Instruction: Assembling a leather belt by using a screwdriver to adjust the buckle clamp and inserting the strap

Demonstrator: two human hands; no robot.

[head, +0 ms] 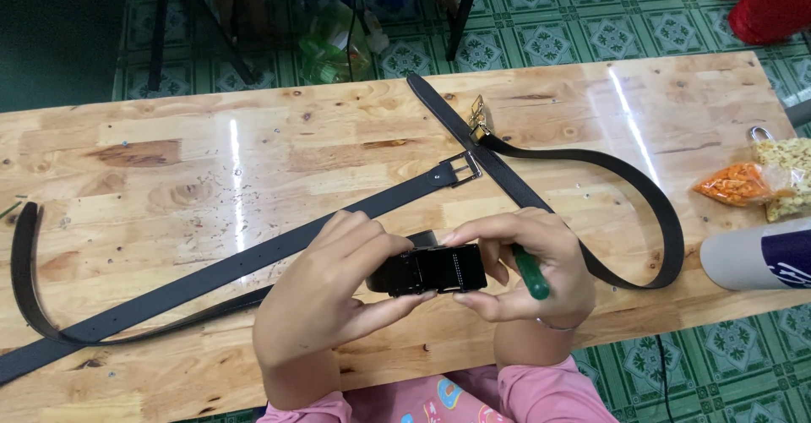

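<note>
Bags: clear plastic bag (742,184) holding orange snacks is lying beside clear bag (787,174) of pale yellow snacks at the wooden table's (253,161) right edge.
Grip: left hand (325,292) and right hand (528,267) are pinching black rectangular belt buckle (432,269) between thumbs and fingers; right is also clasping green tool handle (532,275).
Pose: both hands are hovering over the near table edge, palms facing inward.
Location: buckle is sitting above long black leather belt (211,275).

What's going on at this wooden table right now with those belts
A person in pink sleeves holds a black belt buckle between both hands over a wooden table. The left hand pinches its left end; the right hand grips the right end and also holds a green-handled tool. Two black belts lie across the table, one with a silver frame buckle, the other with a gold buckle. Snack bags sit at the right edge.
</note>
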